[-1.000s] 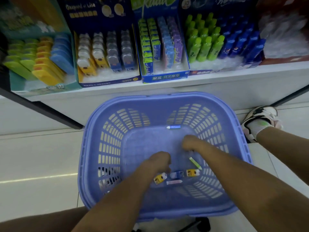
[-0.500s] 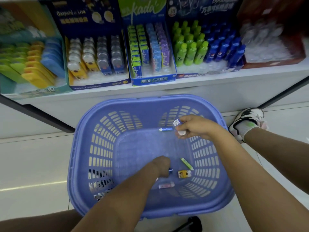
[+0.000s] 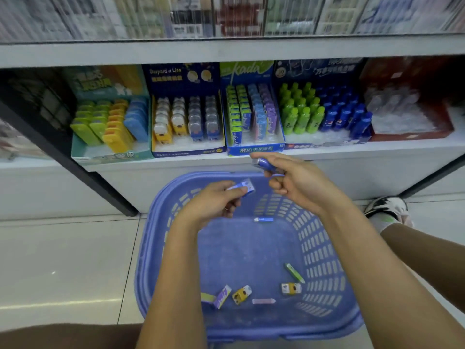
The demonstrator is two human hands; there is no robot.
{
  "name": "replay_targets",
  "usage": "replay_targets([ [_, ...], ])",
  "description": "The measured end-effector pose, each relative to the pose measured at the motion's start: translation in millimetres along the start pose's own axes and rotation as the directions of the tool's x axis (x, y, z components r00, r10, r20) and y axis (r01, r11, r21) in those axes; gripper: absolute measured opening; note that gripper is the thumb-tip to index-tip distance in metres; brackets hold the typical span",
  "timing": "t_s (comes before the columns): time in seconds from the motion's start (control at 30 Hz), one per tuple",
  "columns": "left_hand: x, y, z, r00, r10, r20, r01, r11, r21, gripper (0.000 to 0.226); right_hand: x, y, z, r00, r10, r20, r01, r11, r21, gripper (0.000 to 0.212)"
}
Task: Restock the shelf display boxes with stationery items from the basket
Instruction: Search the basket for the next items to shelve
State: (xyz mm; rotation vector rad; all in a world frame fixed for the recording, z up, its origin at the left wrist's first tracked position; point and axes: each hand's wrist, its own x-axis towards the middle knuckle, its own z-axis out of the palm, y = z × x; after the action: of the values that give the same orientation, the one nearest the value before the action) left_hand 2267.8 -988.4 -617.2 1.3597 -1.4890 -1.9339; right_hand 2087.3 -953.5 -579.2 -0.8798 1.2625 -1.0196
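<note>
A blue plastic basket (image 3: 324, 250) stands on the floor below the shelf. My left hand (image 3: 214, 205) pinches a small blue-and-white packet (image 3: 242, 186) above the basket's far rim. Higher and to the right, my right hand (image 3: 294, 180) grips a small blue bottle-shaped item (image 3: 264, 164) just below the shelf edge. On the basket floor lie several small items: a blue tube (image 3: 263, 219), a green stick (image 3: 294, 272), two yellow erasers (image 3: 241, 294), a purple packet (image 3: 222, 296) and a pink stick (image 3: 263, 301).
Display boxes line the white shelf (image 3: 377, 147): yellow and green cases (image 3: 108, 122), animal-shaped erasers (image 3: 186, 119), the "kada" box (image 3: 251, 114), green and blue bottles (image 3: 324, 112), a red box (image 3: 407, 114). A person's shoe (image 3: 387, 210) rests right of the basket.
Both hands have risen out of the basket, each holding an item. My view has tilted up toward the shelf.
</note>
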Motion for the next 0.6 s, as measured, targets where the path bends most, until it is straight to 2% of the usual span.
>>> replay_targets([
  [0.07, -9, 9, -14, 0.992, 0.069, -0.108, -0.073, 0.997, -0.029, 0.023, 3, -21, 16, 0.987, -0.149, -0.057, 0.136, 0.973, -0.185, 0.027],
  [0.13, -14, 13, -26, 0.976, 0.103, -0.191, -0.112, 0.993, -0.040, 0.025, 11, -39, 32, 0.947, -0.295, -0.126, 0.222, 0.887, -0.406, 0.025],
  [0.2, -16, 13, -36, 0.963, 0.111, -0.247, -0.119, 0.993, -0.015, 0.024, 24, -54, 46, 0.898, -0.427, -0.109, 0.280, 0.744, -0.607, 0.025],
  [0.27, -18, 10, -45, 0.949, 0.106, -0.298, -0.108, 0.994, 0.009, 0.021, 41, -65, 58, 0.863, -0.506, -0.009, 0.332, 0.581, -0.743, 0.023],
  [0.33, -18, 6, -53, 0.933, 0.099, -0.347, -0.106, 0.994, -0.002, 0.019, 61, -70, 67, 0.859, -0.502, 0.102, 0.346, 0.421, -0.838, 0.026],
  [0.43, -18, 1, -60, 0.914, 0.112, -0.390, -0.129, 0.992, -0.017, 0.014, 86, -71, 74, 0.880, -0.437, 0.188, 0.308, 0.222, -0.925, 0.030],
  [0.53, -17, -2, -66, 0.890, 0.138, -0.433, -0.152, 0.988, 0.004, 0.012, 96, -71, 75, 0.898, -0.378, 0.225, 0.297, 0.142, -0.944, 0.025],
  [0.6, -16, -4, -69, 0.858, 0.173, -0.484, -0.153, 0.985, 0.080, 0.011, 98, -71, 75, 0.902, -0.350, 0.254, 0.306, 0.103, -0.946, 0.022],
])
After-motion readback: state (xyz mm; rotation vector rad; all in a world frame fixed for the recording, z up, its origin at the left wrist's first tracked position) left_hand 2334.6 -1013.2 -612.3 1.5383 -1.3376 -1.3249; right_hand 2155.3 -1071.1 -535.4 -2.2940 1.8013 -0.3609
